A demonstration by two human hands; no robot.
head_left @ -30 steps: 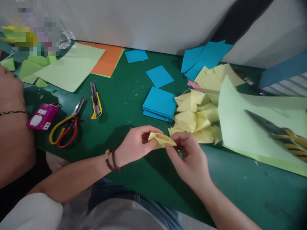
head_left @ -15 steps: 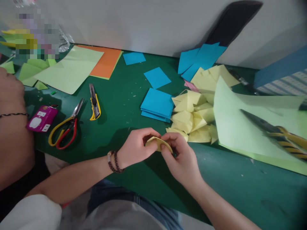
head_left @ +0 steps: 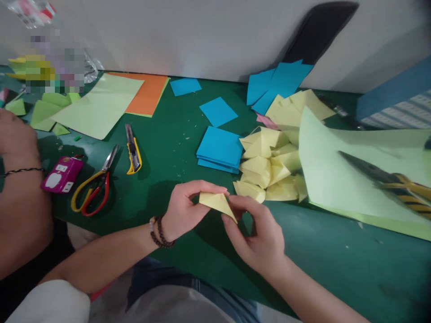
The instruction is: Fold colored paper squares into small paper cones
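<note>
A small folded yellow paper point(head_left: 218, 202) is between my two hands above the table's front edge. My left hand point(head_left: 184, 207) grips its left side, fingers along the far edge. With thumb and index finger, my right hand point(head_left: 257, 233) pinches the right corner. Just beyond them lie a stack of blue paper squares point(head_left: 219, 146) and a pile of folded yellow paper pieces point(head_left: 271, 163). Two single blue squares point(head_left: 218, 111) point(head_left: 186, 86) lie farther back.
Scissors point(head_left: 97, 184), a yellow cutter point(head_left: 134, 150) and a purple box point(head_left: 63, 173) lie left, beside another person's arm point(head_left: 22, 193). Green sheets point(head_left: 363, 172) with scissors point(head_left: 400, 184) on top cover the right. Light green point(head_left: 101, 105) and orange sheets point(head_left: 148, 93) are back left.
The yellow paper has turned and now shows a flat triangular face with a pointed right corner. My left thumb has slipped behind it, and my right fingers have shifted to that corner.
</note>
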